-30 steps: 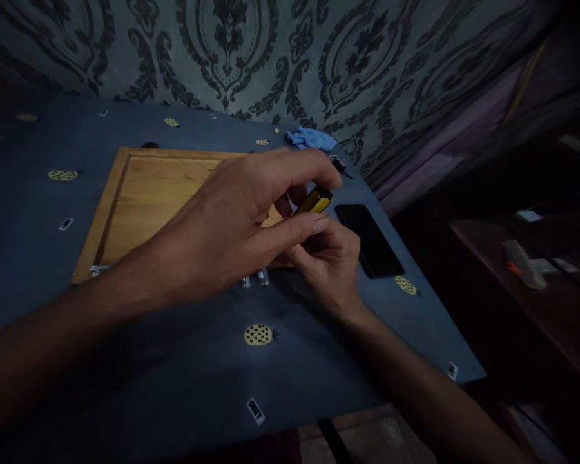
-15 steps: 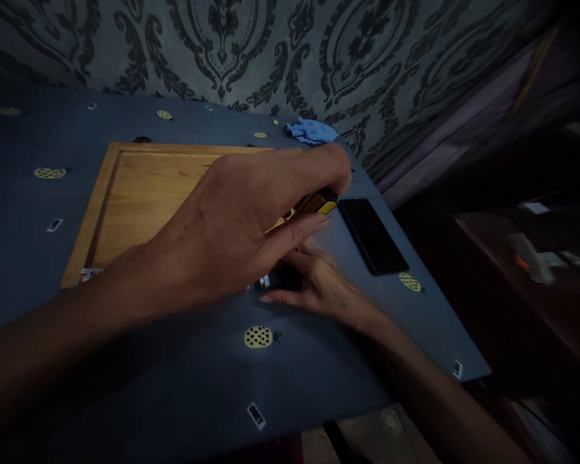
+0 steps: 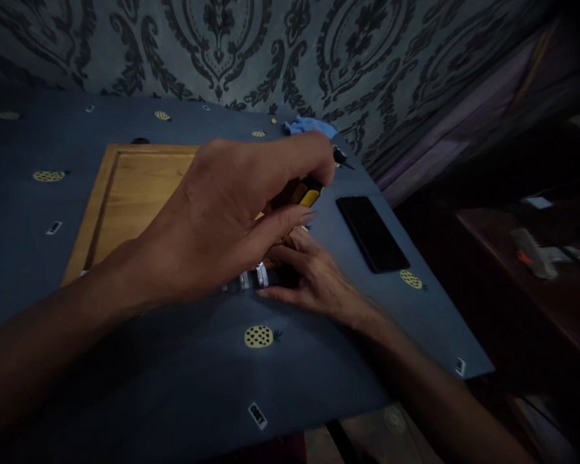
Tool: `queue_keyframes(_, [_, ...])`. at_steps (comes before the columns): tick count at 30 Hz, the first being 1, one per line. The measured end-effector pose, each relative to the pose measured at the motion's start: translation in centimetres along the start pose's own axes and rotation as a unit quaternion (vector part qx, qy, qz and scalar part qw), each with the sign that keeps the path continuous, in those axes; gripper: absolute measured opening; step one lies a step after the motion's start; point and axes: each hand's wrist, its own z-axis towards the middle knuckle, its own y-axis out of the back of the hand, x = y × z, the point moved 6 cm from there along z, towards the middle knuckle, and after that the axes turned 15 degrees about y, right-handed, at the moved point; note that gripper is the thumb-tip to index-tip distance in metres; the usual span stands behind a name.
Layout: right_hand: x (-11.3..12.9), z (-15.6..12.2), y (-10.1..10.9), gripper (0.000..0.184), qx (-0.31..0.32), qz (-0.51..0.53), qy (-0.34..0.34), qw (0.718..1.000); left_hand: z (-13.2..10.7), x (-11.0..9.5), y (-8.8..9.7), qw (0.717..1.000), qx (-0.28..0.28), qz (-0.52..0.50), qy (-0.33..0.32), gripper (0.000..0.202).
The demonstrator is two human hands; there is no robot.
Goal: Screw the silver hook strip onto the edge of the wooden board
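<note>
My left hand [image 3: 236, 212] is closed around the yellow-and-black handle of a screwdriver [image 3: 308, 192], held tilted; its shaft is hidden by the hand. Below and to the right, my right hand [image 3: 314, 274] grips a dark piece with shiny silver bands [image 3: 261, 276] near the front right of a framed wooden panel [image 3: 149, 187]. The thumb lies along the near side of that dark piece, and the fingers reach over it. My left hand and forearm hide much of the panel's right and front parts.
The table has a blue pineapple-print cover [image 3: 183, 380]. A black phone [image 3: 372, 235] lies to the right. Behind are a blue cloth [image 3: 309, 125] and a small dark pointed object [image 3: 341, 156]. A patterned wall [image 3: 222, 51] borders the back; a dark reddish surface [image 3: 502, 258] stands right.
My left hand has shifted slightly left and up with the screwdriver, its handle turned a little. More of the silver bands now shows. My right hand stays nearly in place.
</note>
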Motion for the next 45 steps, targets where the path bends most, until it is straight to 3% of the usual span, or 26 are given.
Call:
queue_keyframes(9, [0.0, -0.1, 0.1, 0.048, -0.011, -0.015, 0.007, 1.000, 2.0, 1.1, 0.0, 0.996, 0.056, -0.061, -0.040, 0.007])
queue_keyframes(21, [-0.3, -0.4, -0.2, 0.042, 0.009, -0.013, -0.014, 1.000, 1.0, 0.7, 0.0, 0.995, 0.086, -0.047, -0.027, 0.011])
queue_keyframes(28, [-0.2, -0.2, -0.1, 0.044, 0.008, -0.024, 0.000, 1.000, 0.9, 0.5, 0.0, 0.994, 0.072, -0.032, -0.074, 0.012])
queue_keyframes(34, [-0.1, -0.1, 0.0, 0.048, -0.002, -0.028, 0.006, 1.000, 0.9, 0.7, 0.0, 0.995, 0.073, -0.032, -0.052, 0.011])
queue_keyframes(39, [-0.1, -0.1, -0.1, 0.044, 0.002, -0.019, 0.008, 1.000, 0.8, 0.7, 0.0, 0.995, 0.064, -0.025, -0.069, 0.011])
queue_keyframes(45, [-0.2, -0.2, -0.1, 0.044, -0.004, -0.016, 0.014, 1.000, 0.9, 0.8, -0.4, 0.989, 0.112, -0.055, -0.085, 0.017])
